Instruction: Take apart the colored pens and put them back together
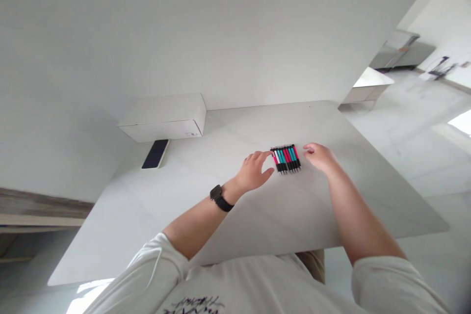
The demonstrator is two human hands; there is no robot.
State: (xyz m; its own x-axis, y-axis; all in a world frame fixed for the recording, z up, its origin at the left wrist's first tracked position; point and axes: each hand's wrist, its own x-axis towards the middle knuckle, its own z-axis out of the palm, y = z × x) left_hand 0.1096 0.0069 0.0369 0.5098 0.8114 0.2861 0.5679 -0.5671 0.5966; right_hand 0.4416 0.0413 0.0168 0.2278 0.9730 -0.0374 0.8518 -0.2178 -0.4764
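Several pens [286, 159] with red, teal and white barrels and black grips lie side by side in a tight row on the white table [221, 235]. My left hand [254, 171], with a black watch [221, 198] on its wrist, is at the row's left end. Its thumb and fingers are apart, and the fingertips are at or very near the leftmost pen; I cannot tell if they touch. My right hand [317, 156] hovers just right of the row, apart from the pens, its fingers loosely curved with a gap between thumb and fingers and nothing seen in them.
A white box [162, 130] stands against the wall at the back left of the table. A dark-screened phone [156, 154] lies in front of it. The wall [235, 34] runs along the table's far edge. Beyond the right edge is a low white table [371, 86].
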